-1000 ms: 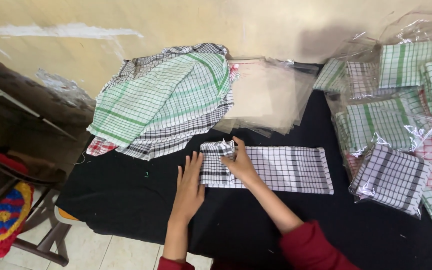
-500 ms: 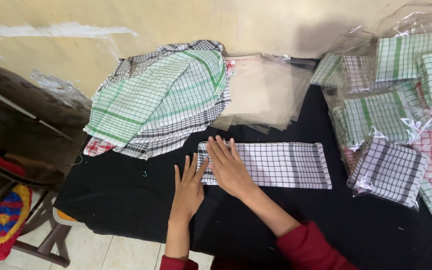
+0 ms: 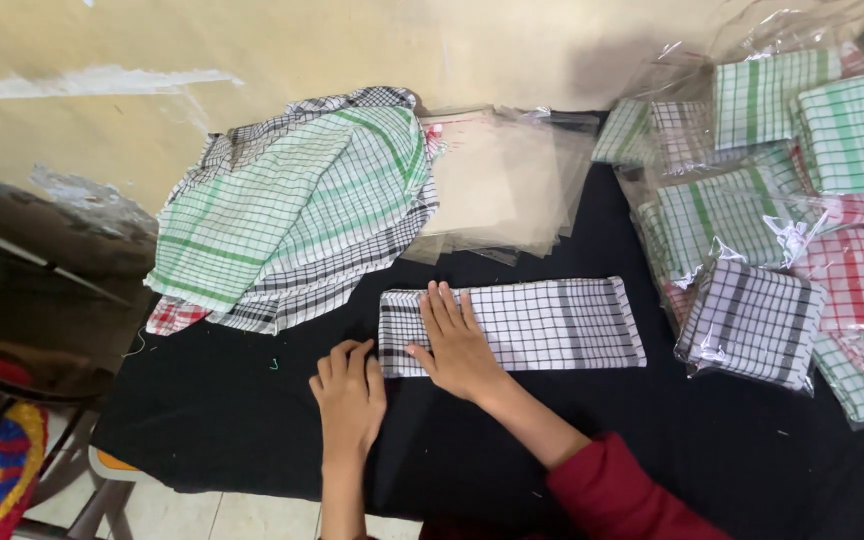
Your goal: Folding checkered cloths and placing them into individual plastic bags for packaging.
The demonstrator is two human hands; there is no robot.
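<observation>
Black cloth-covered table point(image 3: 252, 440) carries all items. A heap of loose green, black and red checked cloths point(image 3: 292, 215) lies at the far left; bagged folded checked cloths point(image 3: 752, 320) are stacked at the right, with a stack of clear plastic bags point(image 3: 502, 185) between them.

The folded black-and-white checked cloth strip point(image 3: 552, 325) lies at table centre, its long axis running left to right.

Right hand point(image 3: 457, 345): flat, fingers spread, pressing on the strip's left end. It is the nearer hand; most of the strip extends to its right.

Left hand point(image 3: 349, 395): open, flat on the table, touching the strip's left edge.

A second ago the right hand pinched the strip's far left corner; now it lies released and flat.
</observation>
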